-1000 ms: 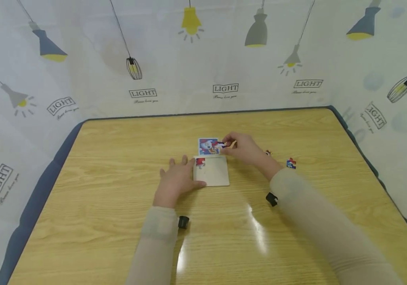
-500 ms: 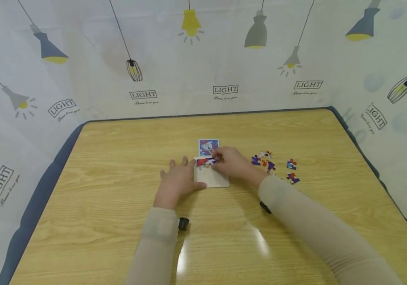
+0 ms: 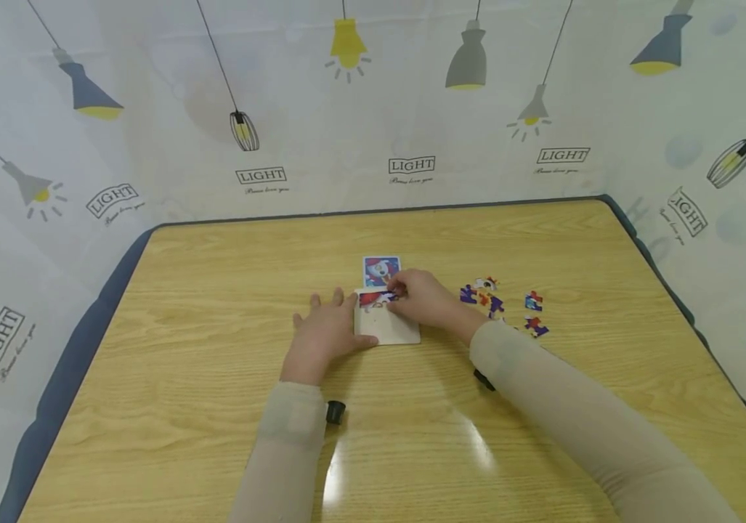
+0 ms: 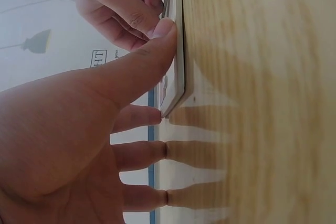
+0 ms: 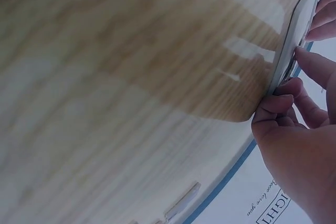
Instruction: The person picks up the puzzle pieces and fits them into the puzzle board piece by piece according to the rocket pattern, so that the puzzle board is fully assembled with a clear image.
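Note:
A shallow white puzzle tray (image 3: 388,328) lies on the table, with joined puzzle pieces (image 3: 369,298) in its upper left corner. My left hand (image 3: 324,330) is spread at the tray's left side; its thumb presses the near edge, and the other fingertips rest near or on the tabletop. Over the tray's upper right part, my right hand (image 3: 423,296) pinches a puzzle piece, mostly hidden by its fingers. The right wrist view has that hand (image 5: 302,108) low against the tray (image 5: 294,38). Just behind the tray lies a picture card (image 3: 380,270) with a white cartoon figure.
Several loose puzzle pieces (image 3: 485,299) lie right of the right hand, with two more pieces (image 3: 534,325) farther right. A black wrist-worn part (image 3: 335,412) shows beside the left sleeve. The wooden table (image 3: 216,290) meets a lamp-patterned cloth backdrop (image 3: 320,109).
My right hand has moved from beside the picture card down onto the tray with the puzzle piece, next to the red piece there. The left hand has stayed in place.

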Available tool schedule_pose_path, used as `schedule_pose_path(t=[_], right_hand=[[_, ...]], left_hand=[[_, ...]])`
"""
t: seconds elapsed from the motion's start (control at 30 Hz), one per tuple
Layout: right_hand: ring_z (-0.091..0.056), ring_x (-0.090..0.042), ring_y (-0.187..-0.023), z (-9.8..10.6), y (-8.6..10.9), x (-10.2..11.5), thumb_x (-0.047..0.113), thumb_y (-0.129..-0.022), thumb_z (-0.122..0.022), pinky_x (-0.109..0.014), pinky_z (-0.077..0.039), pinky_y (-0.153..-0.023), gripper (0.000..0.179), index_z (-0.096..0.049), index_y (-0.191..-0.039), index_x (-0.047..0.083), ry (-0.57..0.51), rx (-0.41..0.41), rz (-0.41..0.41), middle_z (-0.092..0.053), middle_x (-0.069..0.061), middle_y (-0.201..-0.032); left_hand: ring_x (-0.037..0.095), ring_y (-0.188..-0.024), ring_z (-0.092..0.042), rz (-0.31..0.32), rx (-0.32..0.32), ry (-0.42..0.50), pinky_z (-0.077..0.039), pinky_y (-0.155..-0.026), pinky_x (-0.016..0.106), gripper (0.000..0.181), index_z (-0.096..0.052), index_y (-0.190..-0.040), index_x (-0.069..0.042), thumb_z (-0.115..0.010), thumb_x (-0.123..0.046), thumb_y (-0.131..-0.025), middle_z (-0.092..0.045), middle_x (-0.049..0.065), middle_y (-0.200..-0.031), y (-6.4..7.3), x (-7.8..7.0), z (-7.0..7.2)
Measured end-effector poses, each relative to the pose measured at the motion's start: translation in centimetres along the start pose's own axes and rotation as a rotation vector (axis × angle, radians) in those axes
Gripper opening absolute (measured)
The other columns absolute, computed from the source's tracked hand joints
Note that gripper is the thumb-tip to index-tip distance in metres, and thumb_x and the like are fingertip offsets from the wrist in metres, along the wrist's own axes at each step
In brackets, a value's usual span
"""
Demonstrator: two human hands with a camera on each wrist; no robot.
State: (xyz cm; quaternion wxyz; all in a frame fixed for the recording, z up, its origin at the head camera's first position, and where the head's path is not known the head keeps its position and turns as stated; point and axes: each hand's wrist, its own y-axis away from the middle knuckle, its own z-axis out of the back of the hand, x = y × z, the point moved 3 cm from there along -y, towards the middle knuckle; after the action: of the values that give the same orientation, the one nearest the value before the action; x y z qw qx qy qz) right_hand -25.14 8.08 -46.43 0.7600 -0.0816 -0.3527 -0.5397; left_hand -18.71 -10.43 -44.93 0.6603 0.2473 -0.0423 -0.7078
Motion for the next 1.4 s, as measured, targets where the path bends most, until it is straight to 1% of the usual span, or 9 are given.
schedule_pose_path(t=[0.23, 0.43, 0.67, 0.87, 1.1, 1.4], right_hand=[[-0.064, -0.023, -0.111, 0.1, 0.0, 0.02, 0.023, -0.101, -0.075, -0.038, -0.059, -0.1, 0.032, -0.068, -0.13, 0.01, -0.008, 0.0, -0.019, -0.068, -0.008, -0.121], [-0.065, -0.024, -0.111, 0.18, -0.03, 0.16, 0.022, -0.102, -0.073, -0.041, -0.059, -0.1, 0.025, -0.071, -0.125, 0.013, 0.009, -0.001, 0.006, -0.069, -0.009, -0.122], [-0.063, -0.023, -0.105, 0.13, -0.08, 0.04, 0.022, -0.102, -0.073, -0.038, -0.058, -0.094, 0.022, -0.073, -0.122, 0.013, 0.032, -0.004, 0.015, -0.068, -0.009, -0.116], [-0.063, -0.022, -0.103, -0.03, -0.24, -0.03, 0.021, -0.101, -0.074, -0.036, -0.059, -0.093, 0.021, -0.073, -0.12, 0.013, 0.039, -0.008, 0.026, -0.067, -0.008, -0.114], [-0.063, -0.021, -0.097, -0.16, -0.32, 0.09, 0.02, -0.101, -0.074, -0.033, -0.058, -0.086, 0.016, -0.073, -0.116, 0.014, 0.053, 0.0, 0.042, -0.068, -0.007, -0.109], [-0.064, -0.021, -0.098, -0.16, -0.26, 0.35, 0.02, -0.101, -0.074, -0.032, -0.058, -0.086, 0.015, -0.073, -0.115, 0.014, 0.053, 0.007, 0.04, -0.068, -0.007, -0.11]], left_hand=[[0.055, -0.163, -0.014, -0.01, -0.005, -0.011, -0.02, -0.122, 0.084, 0.102, -0.03, -0.17, -0.022, -0.074, -0.067, -0.09, -0.021, 0.014, -0.179, 0.01, -0.04, -0.05], [0.055, -0.162, -0.015, -0.011, -0.007, -0.023, -0.022, -0.121, 0.084, 0.101, -0.03, -0.17, -0.022, -0.073, -0.067, -0.091, -0.021, 0.013, -0.179, -0.02, -0.13, 0.04], [0.055, -0.162, -0.015, -0.013, -0.01, -0.021, -0.021, -0.121, 0.084, 0.101, -0.03, -0.17, -0.022, -0.073, -0.067, -0.091, -0.021, 0.014, -0.179, -0.03, -0.17, 0.03], [0.055, -0.162, -0.015, -0.011, -0.008, -0.019, -0.02, -0.122, 0.084, 0.1, -0.03, -0.17, -0.022, -0.073, -0.067, -0.091, -0.021, 0.013, -0.179, -0.13, -0.12, -0.07], [0.055, -0.162, -0.014, -0.013, -0.013, -0.013, -0.019, -0.122, 0.084, 0.101, -0.03, -0.17, -0.021, -0.073, -0.067, -0.091, -0.02, 0.014, -0.179, -0.13, 0.05, -0.18], [0.056, -0.162, -0.014, -0.011, -0.013, -0.005, -0.019, -0.121, 0.084, 0.1, -0.03, -0.17, -0.021, -0.073, -0.066, -0.091, -0.02, 0.014, -0.179, 0.08, 0.18, -0.23]])
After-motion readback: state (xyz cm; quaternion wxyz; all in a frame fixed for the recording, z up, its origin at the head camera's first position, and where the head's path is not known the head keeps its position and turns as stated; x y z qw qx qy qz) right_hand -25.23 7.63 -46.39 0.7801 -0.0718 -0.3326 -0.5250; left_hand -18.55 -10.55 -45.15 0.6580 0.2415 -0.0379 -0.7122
